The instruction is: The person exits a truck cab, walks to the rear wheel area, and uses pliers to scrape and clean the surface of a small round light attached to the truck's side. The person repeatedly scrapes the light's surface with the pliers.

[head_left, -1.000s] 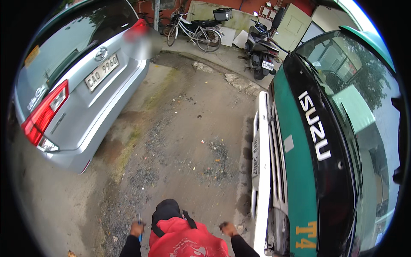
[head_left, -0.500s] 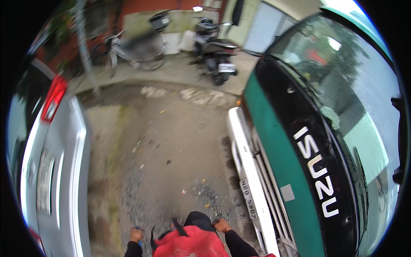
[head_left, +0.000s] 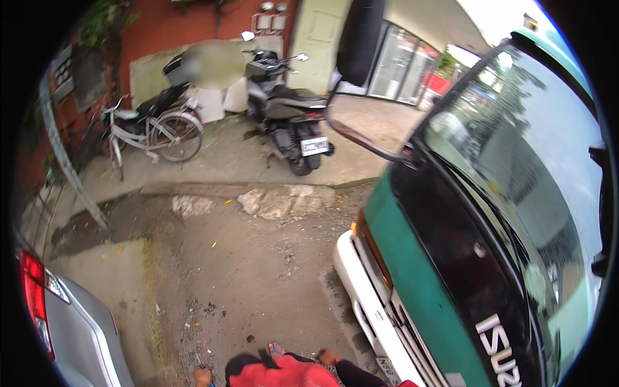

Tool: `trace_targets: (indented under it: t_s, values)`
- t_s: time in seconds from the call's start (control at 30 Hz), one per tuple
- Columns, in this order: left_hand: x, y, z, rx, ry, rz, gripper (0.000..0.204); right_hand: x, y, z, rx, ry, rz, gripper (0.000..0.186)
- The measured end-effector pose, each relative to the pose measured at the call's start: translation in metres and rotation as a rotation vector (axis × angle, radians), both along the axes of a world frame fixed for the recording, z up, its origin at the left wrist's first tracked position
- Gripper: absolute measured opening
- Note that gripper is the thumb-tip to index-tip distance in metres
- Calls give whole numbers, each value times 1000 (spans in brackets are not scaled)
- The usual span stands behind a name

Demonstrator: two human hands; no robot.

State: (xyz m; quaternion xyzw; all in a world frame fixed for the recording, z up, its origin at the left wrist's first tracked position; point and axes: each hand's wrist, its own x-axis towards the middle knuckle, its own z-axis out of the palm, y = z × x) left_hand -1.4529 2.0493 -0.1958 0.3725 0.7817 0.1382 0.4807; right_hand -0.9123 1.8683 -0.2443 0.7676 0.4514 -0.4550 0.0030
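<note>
My left hand [head_left: 202,375], at the lower edge, is closed around a thin metal and blue item [head_left: 210,382] too small to identify. My right hand [head_left: 327,357] is closed near the truck's white bumper [head_left: 351,267], apparently not touching it; whatever it may hold is unclear. Between my hands hangs a red and black bag [head_left: 290,371] against my front. My foot in a blue sandal [head_left: 276,347] shows just beyond the bag, on gritty ground.
A silver car [head_left: 84,329] stands left, a green and black truck [head_left: 419,245] with a protruding mirror [head_left: 361,39] right. Ahead, a broken curb [head_left: 277,203] edges pavement holding a bicycle [head_left: 155,132] and scooter [head_left: 287,119]. A leaning pole [head_left: 77,180] stands at left.
I have moved forward between the vehicles, and my view has swung. The curb, bicycle and scooter appear closer; the car has slid down and left, mostly out of view.
</note>
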Motion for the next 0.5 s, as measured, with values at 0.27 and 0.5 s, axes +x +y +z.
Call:
trace_targets:
  t_s: [0.27,0.5]
  values:
    - [35,154,-29,-289,-9,-160,32,73,392,180,293,107,-440,38]
    - [54,465,-80,-98,116,-352,32,91,498,108,-74,-47,-477,43]
